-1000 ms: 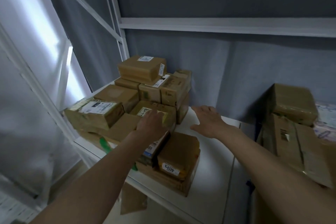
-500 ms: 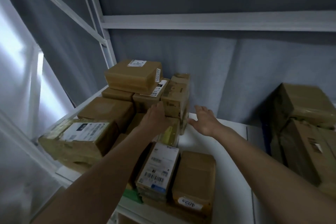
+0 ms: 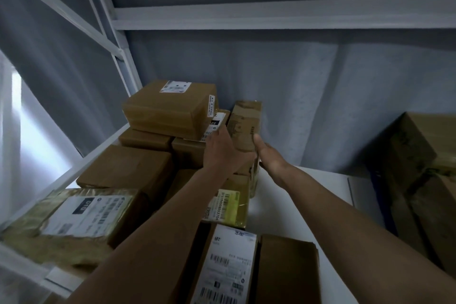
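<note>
Left hand (image 3: 222, 153), right hand (image 3: 270, 159) have reached tall box (image 3: 244, 123); fingertips hidden, perhaps pressing.

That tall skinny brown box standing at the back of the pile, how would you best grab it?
Take the tall box by its two side faces, one hand per side, coming from the front. It stands upright with the curtain behind and the labelled box close on its left, so the front looks freest. The left hand and right hand flank it.
</note>
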The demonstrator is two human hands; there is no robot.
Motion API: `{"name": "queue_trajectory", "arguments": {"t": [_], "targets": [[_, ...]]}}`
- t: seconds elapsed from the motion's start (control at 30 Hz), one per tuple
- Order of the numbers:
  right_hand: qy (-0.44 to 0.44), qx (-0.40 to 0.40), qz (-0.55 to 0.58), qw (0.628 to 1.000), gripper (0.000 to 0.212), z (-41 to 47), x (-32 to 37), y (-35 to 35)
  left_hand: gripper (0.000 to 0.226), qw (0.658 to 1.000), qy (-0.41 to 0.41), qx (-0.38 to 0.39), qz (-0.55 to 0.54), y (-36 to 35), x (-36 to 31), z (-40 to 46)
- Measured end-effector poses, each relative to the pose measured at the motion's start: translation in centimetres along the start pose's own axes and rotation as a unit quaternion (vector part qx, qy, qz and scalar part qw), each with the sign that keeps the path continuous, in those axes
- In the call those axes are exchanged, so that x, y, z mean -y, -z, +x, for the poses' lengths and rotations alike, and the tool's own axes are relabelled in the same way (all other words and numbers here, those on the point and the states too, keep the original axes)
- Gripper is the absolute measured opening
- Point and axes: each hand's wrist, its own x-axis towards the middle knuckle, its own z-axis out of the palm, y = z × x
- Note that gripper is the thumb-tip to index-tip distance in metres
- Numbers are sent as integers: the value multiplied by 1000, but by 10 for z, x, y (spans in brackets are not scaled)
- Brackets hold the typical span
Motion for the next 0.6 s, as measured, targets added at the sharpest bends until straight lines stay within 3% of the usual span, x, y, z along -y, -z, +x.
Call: {"name": "queue_trajectory", "arguments": {"t": [0.23, 0.37, 0.6], "targets": [[-20, 43, 117, 992, 55, 0, -8, 3, 104, 1000, -4, 25, -10, -12, -10, 4], [-33, 67, 148, 986, 54, -12, -10, 16, 102, 999, -21, -10, -33, -13, -20, -1], [2, 45, 177, 983, 52, -31, -3, 45, 92, 989, -28, -32, -142, -13, -54, -15]]}}
